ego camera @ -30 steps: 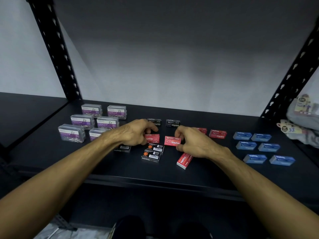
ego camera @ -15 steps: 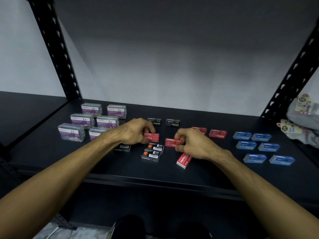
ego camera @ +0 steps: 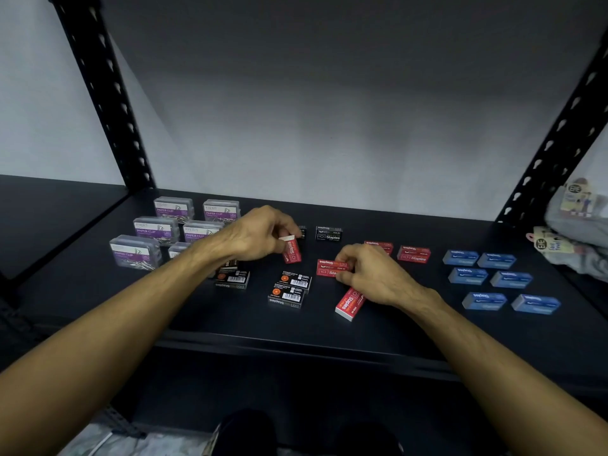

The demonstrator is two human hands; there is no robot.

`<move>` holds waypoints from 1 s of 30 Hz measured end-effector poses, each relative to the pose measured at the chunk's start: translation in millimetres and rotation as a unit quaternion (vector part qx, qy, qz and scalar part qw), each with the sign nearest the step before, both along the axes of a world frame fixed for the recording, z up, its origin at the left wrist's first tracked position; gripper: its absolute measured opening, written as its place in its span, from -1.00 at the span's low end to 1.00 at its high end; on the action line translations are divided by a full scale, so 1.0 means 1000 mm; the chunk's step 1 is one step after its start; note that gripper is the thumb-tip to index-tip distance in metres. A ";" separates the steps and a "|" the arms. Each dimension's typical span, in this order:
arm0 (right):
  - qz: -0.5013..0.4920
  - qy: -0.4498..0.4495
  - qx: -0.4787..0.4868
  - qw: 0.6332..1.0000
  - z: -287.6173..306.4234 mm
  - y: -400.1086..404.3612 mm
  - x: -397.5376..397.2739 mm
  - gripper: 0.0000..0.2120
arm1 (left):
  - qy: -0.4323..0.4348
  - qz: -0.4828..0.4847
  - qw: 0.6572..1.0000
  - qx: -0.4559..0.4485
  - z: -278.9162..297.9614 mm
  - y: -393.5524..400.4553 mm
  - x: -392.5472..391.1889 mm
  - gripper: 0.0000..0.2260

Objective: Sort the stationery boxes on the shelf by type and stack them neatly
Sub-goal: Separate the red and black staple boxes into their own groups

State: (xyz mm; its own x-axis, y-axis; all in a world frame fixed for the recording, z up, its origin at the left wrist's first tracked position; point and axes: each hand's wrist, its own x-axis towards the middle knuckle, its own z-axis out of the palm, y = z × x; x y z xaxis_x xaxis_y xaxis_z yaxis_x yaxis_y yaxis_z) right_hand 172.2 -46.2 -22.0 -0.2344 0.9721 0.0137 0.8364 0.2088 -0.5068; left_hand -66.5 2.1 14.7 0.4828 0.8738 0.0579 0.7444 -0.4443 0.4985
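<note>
**Red staple boxes in both our hands, mid-shelf**

We have one red staple box (ego camera: 291, 251) pinched in our left hand (ego camera: 255, 236), lifted and tipped on end above the middle of the shelf (ego camera: 411, 334). Our right hand (ego camera: 371, 274) pinches a second red box (ego camera: 329, 267) lying flat just beside it. These look like small, stiff cardboard cartons, light but dense; we judge a pinch across the long sides safest, since the end flaps could pop open. A third red box (ego camera: 349, 304) lies below our right wrist. Black staple boxes (ego camera: 289, 291) sit between, paper clip cases (ego camera: 156, 229) to the left, blue boxes (ego camera: 487, 278) to the right.
</note>
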 end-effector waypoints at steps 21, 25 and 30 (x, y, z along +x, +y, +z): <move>-0.008 -0.008 0.025 1.000 -0.005 0.002 0.004 -0.83 | 0.052 -0.036 0.998 0.012 -0.012 0.003 0.010 -0.72; -0.004 -0.012 0.034 0.999 -0.004 0.001 0.003 -0.79 | 0.063 -0.040 0.997 0.014 -0.022 0.002 0.012 -0.71; 0.016 0.000 0.068 0.998 -0.003 0.001 -0.003 -0.73 | 0.061 -0.022 0.998 0.014 -0.023 0.004 0.002 -0.68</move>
State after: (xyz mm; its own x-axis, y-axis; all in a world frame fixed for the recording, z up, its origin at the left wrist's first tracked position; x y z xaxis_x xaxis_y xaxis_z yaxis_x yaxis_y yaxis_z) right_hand 169.7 -44.7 -25.2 -0.2650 0.9533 0.1453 0.8285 0.3021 -0.4715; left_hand -64.3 6.0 -8.6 0.5253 0.8507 0.0203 0.7783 -0.4899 0.3928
